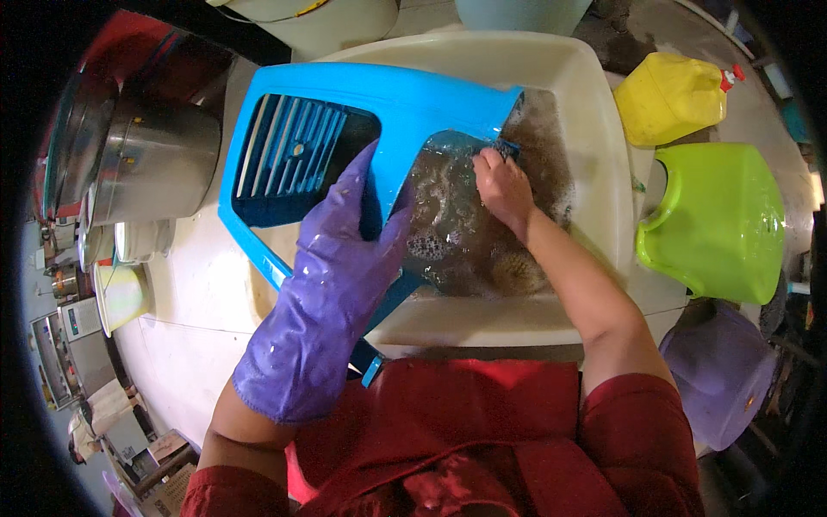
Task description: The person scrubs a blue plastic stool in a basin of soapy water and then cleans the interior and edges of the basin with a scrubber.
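Observation:
A blue plastic stool [316, 84] lies on its side, tilted over a cream plastic tub [597, 129]. Its slatted seat faces left and its legs reach over brown, sudsy water [446, 213]. My left hand [342, 232], in a wet purple rubber glove, grips the stool by the bar beside the seat; the fingertips are partly behind it. Bare, my right hand [504, 184] has its fingers curled round a small dark item [509, 150] against the end of the upper leg. The fingers hide most of that item, perhaps a scouring pad.
Right of the tub are a yellow jug [672, 100] with a red cap, a lime-green plastic stool [717, 220] on its side and a purple plastic stool [720, 375]. A large metal pot [155, 155] stands left. Behind the tub are a white bucket [323, 26] and a pale blue container [523, 13].

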{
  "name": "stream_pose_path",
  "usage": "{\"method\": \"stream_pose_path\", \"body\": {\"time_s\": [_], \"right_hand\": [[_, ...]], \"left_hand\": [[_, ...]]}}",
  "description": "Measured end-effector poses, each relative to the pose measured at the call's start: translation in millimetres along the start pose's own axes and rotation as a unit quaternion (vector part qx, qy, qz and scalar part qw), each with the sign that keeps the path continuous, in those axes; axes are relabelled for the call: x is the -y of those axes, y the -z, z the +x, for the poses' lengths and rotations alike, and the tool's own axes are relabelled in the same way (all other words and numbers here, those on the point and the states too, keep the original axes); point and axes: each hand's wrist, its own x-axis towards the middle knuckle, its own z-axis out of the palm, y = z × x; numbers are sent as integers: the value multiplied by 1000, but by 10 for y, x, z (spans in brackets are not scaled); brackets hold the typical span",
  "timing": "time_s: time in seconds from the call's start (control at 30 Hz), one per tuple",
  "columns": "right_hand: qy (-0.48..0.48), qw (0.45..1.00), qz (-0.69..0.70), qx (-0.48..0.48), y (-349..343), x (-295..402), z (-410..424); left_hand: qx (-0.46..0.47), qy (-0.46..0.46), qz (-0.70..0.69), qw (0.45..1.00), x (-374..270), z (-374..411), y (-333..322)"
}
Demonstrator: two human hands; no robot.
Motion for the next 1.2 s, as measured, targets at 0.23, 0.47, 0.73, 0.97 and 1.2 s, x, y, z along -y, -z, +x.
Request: {"method": "stream_pose_path", "body": {"time_s": [0.23, 0.47, 0.73, 0.97, 1.2], "right_hand": [[-167, 978, 125, 2, -67, 284, 21], [109, 994, -20, 18, -296, 522, -450], [149, 974, 129, 113, -357, 838, -641], [160, 904, 278, 283, -436, 629, -460], [53, 998, 11, 10, 43, 371, 70]], "left_hand": [[29, 50, 32, 998, 68, -244, 89], [-54, -30, 57, 996, 181, -304, 81], [-79, -48, -3, 996, 255, -337, 110], [-44, -61, 52, 996, 173, -43, -20], [34, 61, 60, 996, -51, 170, -44]]}}
